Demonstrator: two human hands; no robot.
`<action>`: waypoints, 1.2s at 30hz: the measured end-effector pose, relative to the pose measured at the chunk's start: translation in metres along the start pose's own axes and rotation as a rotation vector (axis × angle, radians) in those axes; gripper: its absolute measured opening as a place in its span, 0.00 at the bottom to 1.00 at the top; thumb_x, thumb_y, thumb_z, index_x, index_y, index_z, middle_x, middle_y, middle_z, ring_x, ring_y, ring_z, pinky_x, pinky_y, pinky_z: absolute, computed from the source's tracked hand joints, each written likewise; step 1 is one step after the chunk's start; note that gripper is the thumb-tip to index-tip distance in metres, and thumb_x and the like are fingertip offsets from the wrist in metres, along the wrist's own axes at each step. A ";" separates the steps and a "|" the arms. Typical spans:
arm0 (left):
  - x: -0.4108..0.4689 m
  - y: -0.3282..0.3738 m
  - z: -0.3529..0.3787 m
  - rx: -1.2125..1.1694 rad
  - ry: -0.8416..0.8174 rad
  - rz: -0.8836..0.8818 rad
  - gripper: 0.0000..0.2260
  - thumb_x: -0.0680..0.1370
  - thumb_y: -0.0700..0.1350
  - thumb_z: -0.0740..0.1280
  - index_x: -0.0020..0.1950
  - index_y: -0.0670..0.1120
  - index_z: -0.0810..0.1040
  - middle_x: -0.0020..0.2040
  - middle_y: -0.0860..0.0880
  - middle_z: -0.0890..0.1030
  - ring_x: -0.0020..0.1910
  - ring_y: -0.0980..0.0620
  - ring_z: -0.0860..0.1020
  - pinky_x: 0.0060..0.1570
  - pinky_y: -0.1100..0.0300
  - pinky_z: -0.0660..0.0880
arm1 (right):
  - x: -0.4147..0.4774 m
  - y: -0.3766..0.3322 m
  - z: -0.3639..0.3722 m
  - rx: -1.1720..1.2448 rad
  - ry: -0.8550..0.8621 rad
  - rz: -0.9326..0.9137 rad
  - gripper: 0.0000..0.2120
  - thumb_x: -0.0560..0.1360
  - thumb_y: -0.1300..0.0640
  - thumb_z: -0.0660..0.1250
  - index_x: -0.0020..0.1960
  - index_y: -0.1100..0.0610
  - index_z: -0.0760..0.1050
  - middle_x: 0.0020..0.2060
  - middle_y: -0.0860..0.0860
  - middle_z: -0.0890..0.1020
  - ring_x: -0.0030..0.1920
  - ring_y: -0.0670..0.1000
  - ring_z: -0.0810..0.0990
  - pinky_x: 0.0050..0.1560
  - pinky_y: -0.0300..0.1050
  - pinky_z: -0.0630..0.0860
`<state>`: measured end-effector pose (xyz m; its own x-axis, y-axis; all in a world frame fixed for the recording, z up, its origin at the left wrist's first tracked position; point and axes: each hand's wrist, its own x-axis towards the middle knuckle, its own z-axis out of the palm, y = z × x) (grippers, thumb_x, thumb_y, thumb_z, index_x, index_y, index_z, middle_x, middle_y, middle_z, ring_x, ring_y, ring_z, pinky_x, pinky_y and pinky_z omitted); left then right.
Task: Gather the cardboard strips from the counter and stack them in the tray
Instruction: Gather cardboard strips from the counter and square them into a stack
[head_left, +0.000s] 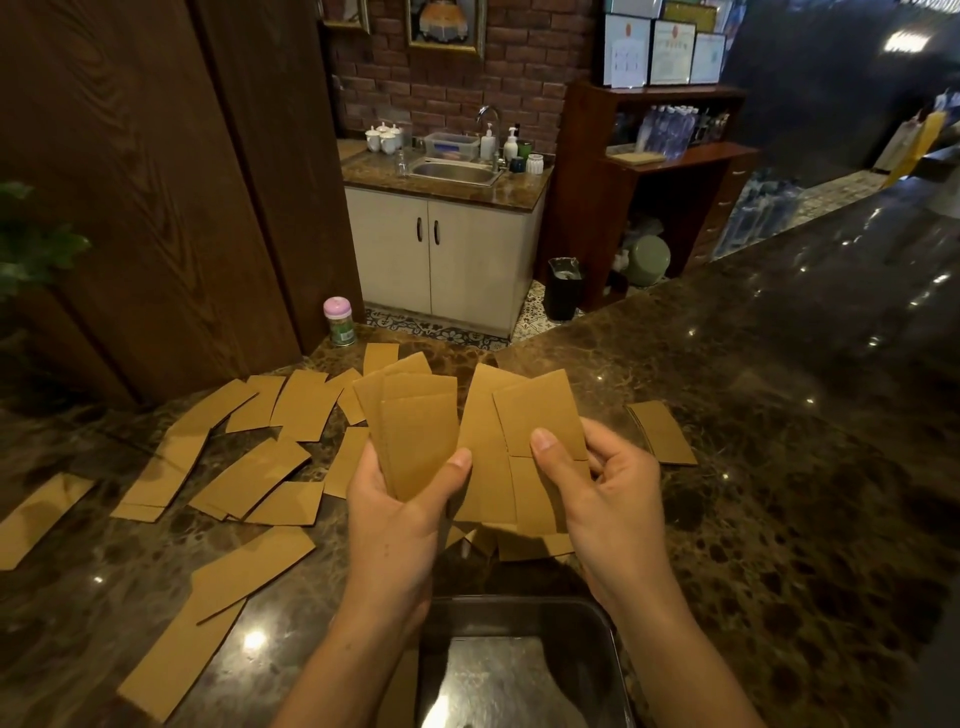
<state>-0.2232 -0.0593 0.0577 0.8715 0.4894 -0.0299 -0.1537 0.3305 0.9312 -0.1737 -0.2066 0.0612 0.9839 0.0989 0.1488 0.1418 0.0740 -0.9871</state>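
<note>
Both hands are raised above the counter, each with a fan of brown cardboard strips. My left hand (402, 512) grips several strips (415, 431), thumb across their front. My right hand (605, 499) holds another bunch of strips (530, 415), thumb pressed on the top one. Many loose strips (249, 467) lie scattered over the counter to the left, and a small stack of strips (662, 431) lies to the right. The metal tray (519, 670) sits at the near edge below my wrists; its shiny bottom shows no strips.
The dark marble counter (779, 441) runs on to the right. A small jar with a pink lid (338, 321) stands at the counter's far edge. Wooden panelling rises at the left. A sink cabinet (447, 249) and a black bin (563, 288) stand beyond.
</note>
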 end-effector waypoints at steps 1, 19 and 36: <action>0.001 0.000 0.000 0.021 -0.003 0.006 0.21 0.74 0.36 0.74 0.63 0.52 0.76 0.53 0.52 0.86 0.52 0.50 0.85 0.47 0.49 0.84 | 0.000 0.000 0.000 -0.020 -0.002 -0.014 0.08 0.81 0.58 0.70 0.57 0.48 0.83 0.49 0.48 0.90 0.50 0.49 0.89 0.47 0.50 0.87; 0.009 0.014 -0.013 -0.106 -0.160 -0.415 0.19 0.68 0.32 0.72 0.57 0.46 0.83 0.53 0.40 0.86 0.50 0.41 0.85 0.44 0.49 0.81 | 0.021 -0.020 -0.050 -0.612 -0.771 -0.398 0.22 0.71 0.70 0.74 0.57 0.49 0.87 0.59 0.38 0.86 0.66 0.39 0.80 0.68 0.40 0.77; 0.004 0.011 -0.005 -0.025 -0.080 -0.137 0.23 0.67 0.36 0.76 0.61 0.46 0.77 0.50 0.45 0.87 0.50 0.45 0.86 0.43 0.53 0.83 | 0.003 -0.011 -0.005 0.110 -0.304 0.260 0.12 0.80 0.57 0.69 0.62 0.52 0.82 0.53 0.52 0.89 0.53 0.52 0.88 0.49 0.45 0.85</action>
<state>-0.2233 -0.0496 0.0659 0.9192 0.3729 -0.1266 -0.0410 0.4104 0.9110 -0.1718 -0.2122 0.0725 0.9061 0.4159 -0.0777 -0.1356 0.1115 -0.9845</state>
